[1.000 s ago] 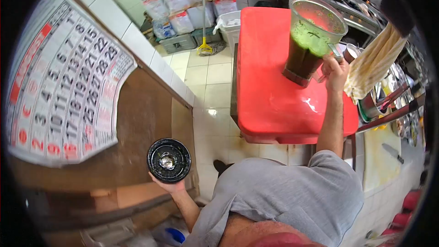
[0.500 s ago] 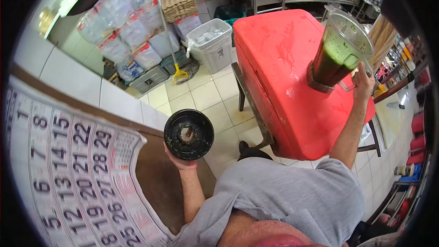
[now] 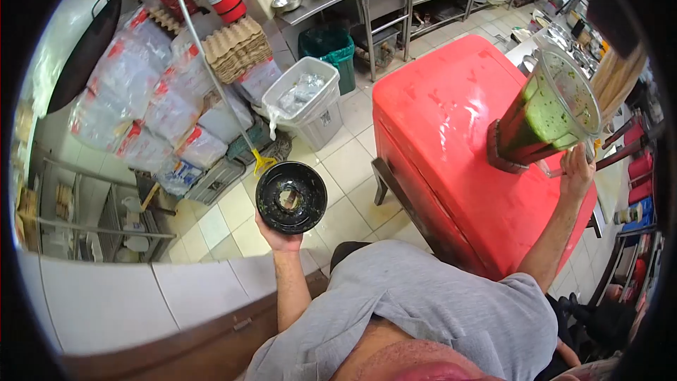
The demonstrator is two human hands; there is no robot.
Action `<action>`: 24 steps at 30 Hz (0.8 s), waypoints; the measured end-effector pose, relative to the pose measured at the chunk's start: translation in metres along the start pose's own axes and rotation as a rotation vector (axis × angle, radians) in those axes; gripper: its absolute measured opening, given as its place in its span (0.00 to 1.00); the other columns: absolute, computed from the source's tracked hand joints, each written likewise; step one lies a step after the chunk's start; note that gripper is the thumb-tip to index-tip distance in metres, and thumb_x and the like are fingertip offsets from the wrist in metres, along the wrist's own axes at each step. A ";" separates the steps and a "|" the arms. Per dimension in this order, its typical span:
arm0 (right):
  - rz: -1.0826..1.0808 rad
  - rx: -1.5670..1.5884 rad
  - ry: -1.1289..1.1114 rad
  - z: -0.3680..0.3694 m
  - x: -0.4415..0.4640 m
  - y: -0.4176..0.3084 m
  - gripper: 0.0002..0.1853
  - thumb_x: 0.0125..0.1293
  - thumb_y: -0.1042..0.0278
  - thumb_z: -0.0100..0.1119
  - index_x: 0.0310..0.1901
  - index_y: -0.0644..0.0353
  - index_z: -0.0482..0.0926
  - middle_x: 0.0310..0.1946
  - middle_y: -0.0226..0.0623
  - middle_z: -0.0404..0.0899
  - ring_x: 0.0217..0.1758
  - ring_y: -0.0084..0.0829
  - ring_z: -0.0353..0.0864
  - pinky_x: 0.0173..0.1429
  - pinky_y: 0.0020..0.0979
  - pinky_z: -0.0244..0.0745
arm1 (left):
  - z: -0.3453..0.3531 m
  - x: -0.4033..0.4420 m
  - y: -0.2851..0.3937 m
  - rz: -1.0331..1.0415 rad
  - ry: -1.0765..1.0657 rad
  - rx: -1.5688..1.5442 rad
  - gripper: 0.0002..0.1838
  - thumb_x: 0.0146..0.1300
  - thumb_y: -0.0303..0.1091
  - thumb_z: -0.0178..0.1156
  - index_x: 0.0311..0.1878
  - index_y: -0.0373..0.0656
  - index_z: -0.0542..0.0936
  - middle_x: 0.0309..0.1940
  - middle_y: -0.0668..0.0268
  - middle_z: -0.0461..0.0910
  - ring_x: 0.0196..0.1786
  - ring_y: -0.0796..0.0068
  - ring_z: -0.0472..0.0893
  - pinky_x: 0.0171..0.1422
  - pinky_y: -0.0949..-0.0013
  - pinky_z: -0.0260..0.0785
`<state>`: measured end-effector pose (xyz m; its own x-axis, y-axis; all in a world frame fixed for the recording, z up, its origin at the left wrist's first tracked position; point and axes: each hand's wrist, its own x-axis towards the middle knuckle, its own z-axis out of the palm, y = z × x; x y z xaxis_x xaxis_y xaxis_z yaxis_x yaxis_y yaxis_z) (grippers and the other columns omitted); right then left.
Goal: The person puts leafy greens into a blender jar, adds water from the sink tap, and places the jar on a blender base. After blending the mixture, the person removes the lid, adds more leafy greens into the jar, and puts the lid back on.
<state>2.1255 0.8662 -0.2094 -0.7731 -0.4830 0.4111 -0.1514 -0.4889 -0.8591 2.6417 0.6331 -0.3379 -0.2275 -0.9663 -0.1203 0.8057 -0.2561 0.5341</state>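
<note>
My left hand (image 3: 280, 238) holds up a round black lid (image 3: 291, 197) with a hole at its centre and green bits on it. At the right, my right hand (image 3: 577, 167) grips the handle of a clear blender jug (image 3: 557, 102), partly filled with green liquid and froth on its walls. The jug leans to the right, with its dark base over the red lid of a large cooler (image 3: 444, 106). Whether the base touches the cooler cannot be made out.
A grey bin (image 3: 310, 109) and a green-lined bin (image 3: 331, 49) stand beyond the cooler. Plastic-wrapped packs (image 3: 169, 109), egg trays (image 3: 236, 46) and a mop with a yellow head (image 3: 263, 161) are at the left. A tiled ledge (image 3: 106, 303) lies at lower left.
The view has swung left, and the calendar has gone out of sight. Both hands keep their hold on the lid and jug. The jug appears farther right and more tilted.
</note>
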 end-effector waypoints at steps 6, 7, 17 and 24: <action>-0.092 -0.022 0.197 0.062 -0.015 0.020 0.17 0.67 0.68 0.52 0.21 0.53 0.62 0.09 0.19 0.50 0.10 0.14 0.45 0.16 0.22 0.41 | -0.014 0.156 0.036 -0.134 -0.027 -0.056 0.29 0.62 0.56 0.44 0.58 0.45 0.71 0.56 0.63 0.73 0.60 0.62 0.70 0.66 0.55 0.62; -0.124 -0.052 0.222 0.073 -0.019 0.021 0.17 0.67 0.69 0.52 0.20 0.53 0.62 0.09 0.19 0.50 0.10 0.14 0.44 0.16 0.22 0.41 | -0.016 0.183 0.042 -0.143 -0.039 -0.045 0.29 0.62 0.56 0.44 0.58 0.46 0.71 0.56 0.63 0.73 0.59 0.62 0.71 0.65 0.55 0.62; -0.211 -0.307 0.519 0.180 -0.008 0.031 0.14 0.61 0.74 0.60 0.21 0.54 0.67 0.11 0.19 0.51 0.11 0.13 0.45 0.15 0.21 0.39 | 0.004 0.429 0.071 -0.278 -0.142 -0.057 0.26 0.61 0.55 0.45 0.55 0.48 0.74 0.54 0.65 0.74 0.57 0.63 0.72 0.63 0.53 0.64; -0.134 -0.261 0.354 0.241 0.069 0.029 0.20 0.69 0.67 0.49 0.18 0.52 0.61 0.11 0.20 0.49 0.12 0.15 0.45 0.20 0.22 0.46 | 0.039 0.579 0.018 -0.219 -0.164 -0.127 0.28 0.60 0.58 0.45 0.56 0.51 0.73 0.56 0.63 0.73 0.60 0.60 0.70 0.64 0.50 0.62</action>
<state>2.2160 0.6439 -0.1320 -0.8919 -0.1280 0.4337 -0.3797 -0.3089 -0.8720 2.5033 0.0697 -0.3650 -0.4805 -0.8734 -0.0792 0.7873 -0.4694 0.3997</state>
